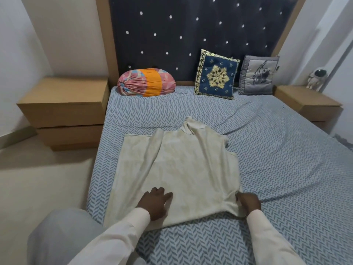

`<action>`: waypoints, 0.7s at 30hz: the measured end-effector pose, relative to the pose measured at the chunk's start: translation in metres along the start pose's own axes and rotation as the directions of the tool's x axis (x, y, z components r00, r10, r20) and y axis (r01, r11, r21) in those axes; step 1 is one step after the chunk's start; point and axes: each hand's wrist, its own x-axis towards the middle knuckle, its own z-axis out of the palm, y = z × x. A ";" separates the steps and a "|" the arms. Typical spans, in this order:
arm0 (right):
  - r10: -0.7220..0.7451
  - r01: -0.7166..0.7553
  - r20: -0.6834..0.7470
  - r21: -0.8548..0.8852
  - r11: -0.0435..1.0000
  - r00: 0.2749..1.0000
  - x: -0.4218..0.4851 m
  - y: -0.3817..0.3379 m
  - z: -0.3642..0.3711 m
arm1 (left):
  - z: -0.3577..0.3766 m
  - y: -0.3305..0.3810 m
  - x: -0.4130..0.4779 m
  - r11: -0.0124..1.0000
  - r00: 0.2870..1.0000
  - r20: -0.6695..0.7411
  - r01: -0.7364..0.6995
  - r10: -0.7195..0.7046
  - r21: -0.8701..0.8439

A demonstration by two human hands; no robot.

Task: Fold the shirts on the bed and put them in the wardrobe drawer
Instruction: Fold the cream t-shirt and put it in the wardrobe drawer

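A cream shirt (pixel 177 169) lies spread on the bed (pixel 286 169), its collar pointing toward the headboard and its sides partly folded in. My left hand (pixel 155 204) rests on the lower left part of the shirt with fingers loosely bent. My right hand (pixel 248 202) pinches the shirt's lower right corner at its edge. Both my arms are in cream sleeves. No wardrobe or drawer is in view.
A round pink and orange bolster (pixel 146 82), a blue embroidered cushion (pixel 215 74) and a grey cushion (pixel 257 75) lean at the dark headboard. Wooden bedside units stand left (pixel 63 104) and right (pixel 305 104); a small astronaut figure (pixel 316 77) stands on the right one. Floor lies to the left.
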 end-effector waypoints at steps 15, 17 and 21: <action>0.236 0.051 -0.240 0.794 0.606 0.942 -0.012 0.017 -0.020 | 0.003 0.006 0.020 0.986 0.986 0.034 0.161 -0.163 0.046; 0.424 -0.012 -0.329 0.779 0.627 0.844 -0.017 0.035 -0.014 | 0.000 0.009 0.023 0.984 0.983 0.053 0.172 -0.175 0.050; 0.331 -0.009 -0.566 0.497 0.868 0.755 -0.018 0.034 -0.012 | -0.005 0.014 0.030 0.982 0.975 0.114 0.183 -0.188 0.052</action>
